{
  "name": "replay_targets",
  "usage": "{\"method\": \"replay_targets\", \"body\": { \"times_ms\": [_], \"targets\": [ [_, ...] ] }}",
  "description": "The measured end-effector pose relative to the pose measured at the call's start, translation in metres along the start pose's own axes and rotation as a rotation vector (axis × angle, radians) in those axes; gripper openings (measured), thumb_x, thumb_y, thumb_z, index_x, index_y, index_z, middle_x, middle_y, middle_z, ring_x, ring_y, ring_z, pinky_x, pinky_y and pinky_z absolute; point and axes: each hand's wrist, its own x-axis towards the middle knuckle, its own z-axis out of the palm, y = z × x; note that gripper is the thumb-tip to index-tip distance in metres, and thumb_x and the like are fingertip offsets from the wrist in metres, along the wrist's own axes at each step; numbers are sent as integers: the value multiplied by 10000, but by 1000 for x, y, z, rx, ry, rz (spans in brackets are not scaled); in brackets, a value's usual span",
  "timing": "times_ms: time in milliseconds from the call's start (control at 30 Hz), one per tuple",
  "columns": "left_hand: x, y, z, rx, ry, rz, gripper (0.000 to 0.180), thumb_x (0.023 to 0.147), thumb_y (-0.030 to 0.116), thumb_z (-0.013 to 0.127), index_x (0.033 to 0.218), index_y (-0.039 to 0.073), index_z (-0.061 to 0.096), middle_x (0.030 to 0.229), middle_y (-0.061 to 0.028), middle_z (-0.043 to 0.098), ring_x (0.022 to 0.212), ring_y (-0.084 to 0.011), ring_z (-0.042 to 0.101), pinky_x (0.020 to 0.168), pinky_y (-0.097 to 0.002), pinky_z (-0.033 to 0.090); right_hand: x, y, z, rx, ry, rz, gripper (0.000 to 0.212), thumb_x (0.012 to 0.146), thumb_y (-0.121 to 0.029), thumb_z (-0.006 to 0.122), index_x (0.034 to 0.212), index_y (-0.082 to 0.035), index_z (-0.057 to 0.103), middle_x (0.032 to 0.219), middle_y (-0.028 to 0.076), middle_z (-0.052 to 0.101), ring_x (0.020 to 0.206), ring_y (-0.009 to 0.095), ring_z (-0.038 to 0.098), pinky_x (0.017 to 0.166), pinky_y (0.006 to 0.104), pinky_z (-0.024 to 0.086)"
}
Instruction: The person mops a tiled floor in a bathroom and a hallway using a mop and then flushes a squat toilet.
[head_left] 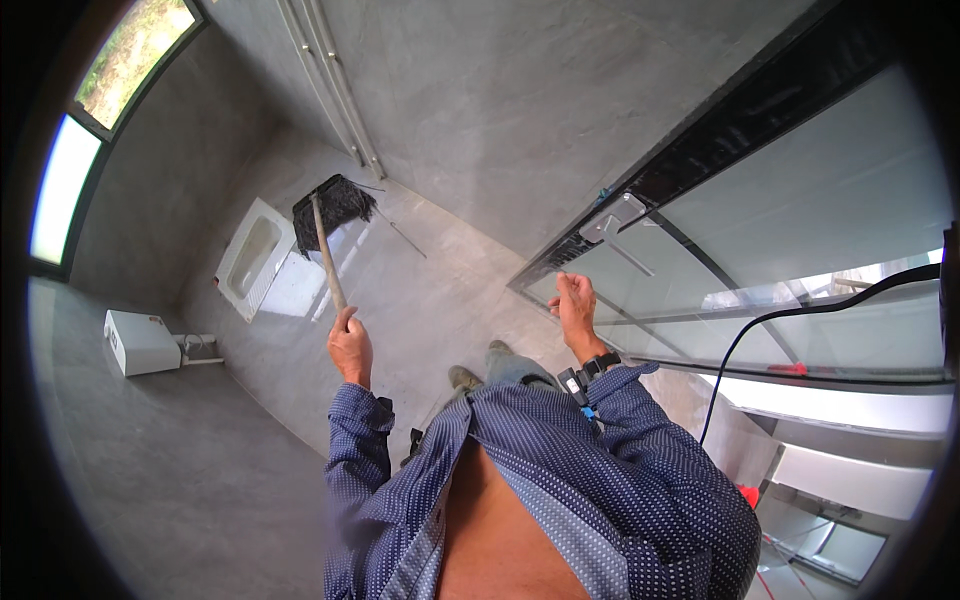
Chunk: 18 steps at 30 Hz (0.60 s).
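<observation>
**Polka-dot shirt (660, 480) filled the lower frame while the left hand (350, 352) gripped a broom (327, 252)**

The dark blue shirt hung open over a bare chest at the bottom centre, its sleeves running up to both hands. Left of centre, the left hand's fingers were wrapped closed around the broom's wooden handle. The broom reached into the upper left, where its black bristles lay over the grey floor (420, 300), just beside a white squat toilet (257, 255).

Right of centre, the right hand (577, 308) was raised with its fingers half curled near the black-framed glass door (690, 265); whether thumb and fingertips met could not be told. A black watch (600, 364) circled that wrist. The door's metal lever handle (630, 250) showed farther up and right.

Shoes (464, 378) stood at the centre, below the hands' level. A white cistern (140, 342) was fixed at the left, under a window (68, 190) in the upper left.
</observation>
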Motion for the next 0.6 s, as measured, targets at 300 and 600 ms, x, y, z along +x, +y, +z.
{"method": "replay_targets", "body": {
  "times_ms": [300,600],
  "targets": [
    [1,3,-2,32,15,-25,308,867,167,502,1047,117,747,826,-185,695,718,-287,654,685,-401,499,10,1,5,26,-8,5,382,964,-368,645,1088,-26,527,928,51,579,620,123,614,507,233,497],
    [2,15,-4,36,-5,-37,306,856,154,522,1058,154,753,966,-200,720,843,-350,690,758,-422,525,16,6,6,11,6,-5,428,962,-381,642,1122,-2,522,915,75,609,625,133,620,521,250,499]
  ]
}}
